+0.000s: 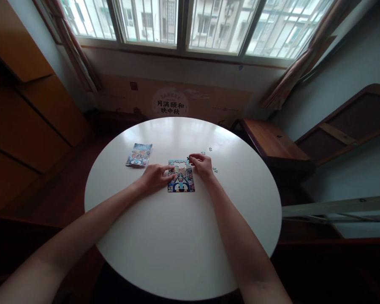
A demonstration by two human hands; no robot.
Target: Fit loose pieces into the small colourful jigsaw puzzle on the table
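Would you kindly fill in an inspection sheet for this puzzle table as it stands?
Surface: round white glossy table, window glare at its far edge.
Job's things: colourful rectangular jigsaw puzzle, gap along its top edge; small dark puzzle piece.
Clutter: colourful printed reference picture to the left; loose pale blue puzzle pieces to the right.
Hands: left hand rests on the puzzle's left edge; right hand pinches the piece at the top right corner.
Cables: nothing seen.
Surroundings: barred window, curtains, wooden furniture.

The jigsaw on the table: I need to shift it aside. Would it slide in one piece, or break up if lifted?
The jigsaw lies flat on the smooth white table, so it would probably slide. Its top edge has gaps, so lifting would likely make it sag and split. The loose pieces look light and easily scattered.
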